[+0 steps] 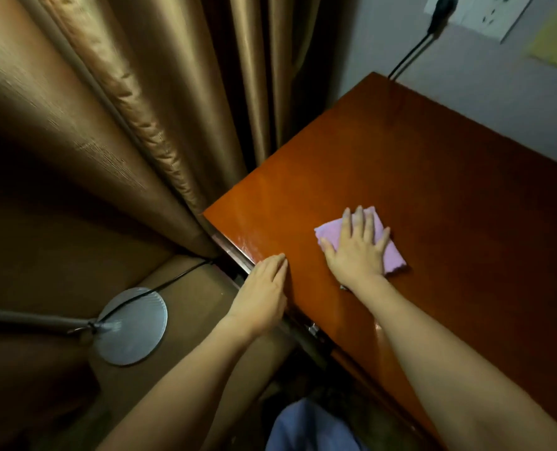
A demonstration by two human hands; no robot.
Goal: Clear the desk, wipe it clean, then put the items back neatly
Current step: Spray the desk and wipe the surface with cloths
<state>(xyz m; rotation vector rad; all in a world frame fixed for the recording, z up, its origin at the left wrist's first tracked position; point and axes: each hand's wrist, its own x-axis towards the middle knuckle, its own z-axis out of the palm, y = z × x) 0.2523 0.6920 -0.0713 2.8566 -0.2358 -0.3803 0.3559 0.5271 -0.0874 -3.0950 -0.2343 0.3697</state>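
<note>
Folded pink cloth [392, 255] flat on glossy desk [401, 164]

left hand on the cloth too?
No: the left hand rests on the desk edge, apart from the pink cloth, which only the right hand presses flat.

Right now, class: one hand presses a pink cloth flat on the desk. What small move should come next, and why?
Probably slide the pink cloth under the right hand toward the far right of the desk. That wood looks dull, while the near left corner shines as if wiped. The left hand steadies the edge.
</note>
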